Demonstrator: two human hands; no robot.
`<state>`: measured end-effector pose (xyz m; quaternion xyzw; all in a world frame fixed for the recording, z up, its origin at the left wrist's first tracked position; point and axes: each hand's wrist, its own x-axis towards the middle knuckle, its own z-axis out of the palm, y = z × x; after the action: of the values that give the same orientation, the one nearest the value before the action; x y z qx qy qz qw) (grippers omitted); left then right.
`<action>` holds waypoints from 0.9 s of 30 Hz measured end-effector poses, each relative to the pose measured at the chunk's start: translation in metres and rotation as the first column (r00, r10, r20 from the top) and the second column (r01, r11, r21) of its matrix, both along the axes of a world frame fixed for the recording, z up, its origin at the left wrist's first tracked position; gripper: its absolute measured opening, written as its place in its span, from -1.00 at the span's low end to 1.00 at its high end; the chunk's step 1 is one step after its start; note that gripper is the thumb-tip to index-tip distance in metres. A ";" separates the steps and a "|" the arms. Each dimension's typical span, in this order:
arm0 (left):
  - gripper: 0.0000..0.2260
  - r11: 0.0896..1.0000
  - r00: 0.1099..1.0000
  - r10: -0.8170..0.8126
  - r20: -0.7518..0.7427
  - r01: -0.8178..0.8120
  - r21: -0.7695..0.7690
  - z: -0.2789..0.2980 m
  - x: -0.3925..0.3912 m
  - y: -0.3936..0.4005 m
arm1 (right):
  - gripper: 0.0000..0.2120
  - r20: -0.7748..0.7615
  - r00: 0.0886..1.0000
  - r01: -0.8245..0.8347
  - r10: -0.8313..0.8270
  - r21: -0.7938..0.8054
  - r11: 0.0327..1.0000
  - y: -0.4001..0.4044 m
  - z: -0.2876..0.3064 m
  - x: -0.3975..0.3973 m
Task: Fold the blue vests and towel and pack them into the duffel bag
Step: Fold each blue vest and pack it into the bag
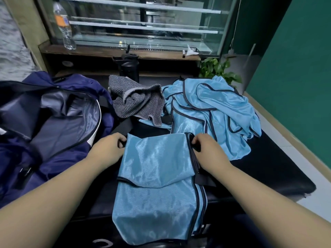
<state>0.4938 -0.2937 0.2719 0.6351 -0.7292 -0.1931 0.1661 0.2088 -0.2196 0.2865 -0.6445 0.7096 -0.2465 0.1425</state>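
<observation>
My left hand point(109, 147) and right hand point(206, 147) pinch the folded vest's point(157, 176) far corners — slippery fabric, I'd guess, so it may unfold when lifted toward the duffel bag point(53, 113).

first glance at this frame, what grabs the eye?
The shiny blue vest at centre, half folded, with the left hand and right hand gripping its far corners. Behind it on the right lies a heap of unfolded blue vests beside a crumpled grey towel; the navy duffel bag gapes open at left.
</observation>
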 end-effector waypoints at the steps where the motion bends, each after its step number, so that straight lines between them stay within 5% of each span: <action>1: -0.85 1.000 1.000 0.026 -0.002 -0.026 -0.004 0.002 -0.005 -0.002 | -0.86 -0.003 1.000 -0.001 0.001 -0.016 1.000 -0.001 -0.001 0.000; 8: -0.79 0.995 0.997 0.078 -0.023 -0.079 -0.060 0.001 -0.006 -0.019 | -0.87 -0.029 0.999 0.026 -0.028 -0.071 0.997 0.002 0.004 -0.031; 14: -0.84 0.991 0.985 0.115 -0.126 -0.106 0.078 -0.002 -0.001 -0.027 | -0.90 0.006 0.994 0.112 -0.112 -0.047 0.993 0.002 0.006 -0.061; 17: -0.81 0.983 0.957 0.160 -0.244 -0.133 0.123 -0.001 -0.006 -0.024 | -0.97 0.057 0.991 0.121 -0.121 0.004 0.993 -0.003 0.010 -0.054; 20: -0.77 0.981 0.920 0.152 -0.360 -0.097 0.166 0.000 -0.014 -0.019 | -0.84 0.038 0.994 0.104 -0.101 -0.103 0.989 -0.008 0.019 -0.041; 22: -0.74 0.988 0.946 0.080 -0.315 -0.032 0.153 -0.001 -0.019 -0.016 | -0.81 -0.026 0.998 0.054 -0.060 -0.178 0.982 -0.011 0.026 -0.027; 24: -0.61 0.996 0.993 -0.024 -0.119 0.034 0.080 -0.002 -0.026 -0.017 | -0.81 -0.093 0.995 -0.043 0.025 -0.196 0.980 -0.015 0.031 -0.012; 27: -0.57 0.995 0.994 -0.089 0.056 0.086 0.051 0.001 -0.041 -0.020 | -0.80 -0.252 0.946 -0.233 0.205 -0.086 0.969 -0.024 0.035 0.009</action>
<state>0.4533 -0.3139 0.2726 0.6119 -0.7559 -0.1991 0.1208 0.2173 -0.2433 0.3211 -0.7517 0.6302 -0.1892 0.0447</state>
